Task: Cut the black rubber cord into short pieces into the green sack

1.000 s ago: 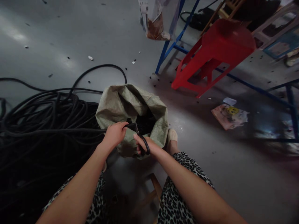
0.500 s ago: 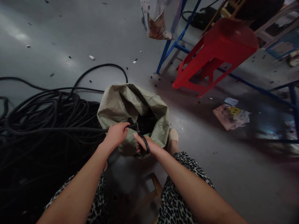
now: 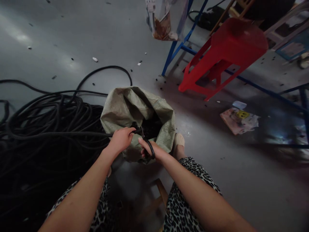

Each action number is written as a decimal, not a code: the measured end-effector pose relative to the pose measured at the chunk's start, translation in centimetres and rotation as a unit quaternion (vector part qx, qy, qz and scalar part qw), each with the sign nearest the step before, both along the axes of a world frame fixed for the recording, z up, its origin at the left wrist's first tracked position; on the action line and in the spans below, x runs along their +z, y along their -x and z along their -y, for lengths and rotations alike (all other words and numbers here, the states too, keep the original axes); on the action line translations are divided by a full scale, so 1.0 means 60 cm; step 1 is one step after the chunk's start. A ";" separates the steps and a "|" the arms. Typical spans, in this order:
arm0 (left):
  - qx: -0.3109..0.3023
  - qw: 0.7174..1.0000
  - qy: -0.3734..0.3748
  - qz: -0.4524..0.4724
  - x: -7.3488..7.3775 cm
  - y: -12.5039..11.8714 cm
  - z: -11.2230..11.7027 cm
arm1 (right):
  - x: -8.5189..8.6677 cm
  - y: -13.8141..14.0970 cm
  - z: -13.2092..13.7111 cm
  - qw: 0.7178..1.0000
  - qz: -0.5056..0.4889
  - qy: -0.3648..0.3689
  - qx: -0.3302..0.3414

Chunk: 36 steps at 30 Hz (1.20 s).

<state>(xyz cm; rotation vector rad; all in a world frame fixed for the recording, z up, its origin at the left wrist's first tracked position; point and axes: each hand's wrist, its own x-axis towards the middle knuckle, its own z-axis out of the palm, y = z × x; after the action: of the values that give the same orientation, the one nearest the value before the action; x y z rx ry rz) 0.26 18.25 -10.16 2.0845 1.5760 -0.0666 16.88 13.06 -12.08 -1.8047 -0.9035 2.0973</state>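
My left hand [image 3: 122,139] is closed around a black rubber cord [image 3: 79,133], its short end pointing right over the mouth of an olive woven sack [image 3: 118,108]. Just to the right, my right hand [image 3: 151,149] grips scissors with black handles [image 3: 151,149]. Their thin blades point up and away, close to the cord's end; whether they touch it is hard to make out. Dark pieces [image 3: 152,127] lie inside the sack, too shadowed to tell apart.
A large tangle of black cord [image 3: 53,112] covers the floor at left. Beyond the sack stand a red plastic stool [image 3: 231,48] and a blue metal frame [image 3: 170,54]. A clear plastic bag [image 3: 166,22] hangs there. A printed packet [image 3: 238,120] lies on the floor at right.
Both hands stay almost in place. My left thumb has shifted slightly right toward the scissors, and less cord shows past my left fingers.
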 end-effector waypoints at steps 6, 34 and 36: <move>-0.014 1.000 0.008 0.007 -0.001 0.000 0.000 | 0.003 -0.003 0.000 1.000 0.014 -0.006 0.000; 0.004 1.000 0.022 -0.002 -0.005 -0.012 -0.001 | 0.027 -0.007 0.001 0.998 0.062 0.002 0.009; 0.002 1.000 0.028 -0.008 -0.006 -0.013 -0.001 | 0.024 -0.009 0.003 0.998 0.068 0.011 0.012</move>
<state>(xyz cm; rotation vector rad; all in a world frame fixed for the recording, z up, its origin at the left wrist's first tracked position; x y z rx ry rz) 1.01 18.34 -10.50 2.0409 1.5698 -0.1242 17.41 12.91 -10.63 -1.9774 -0.9445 2.0262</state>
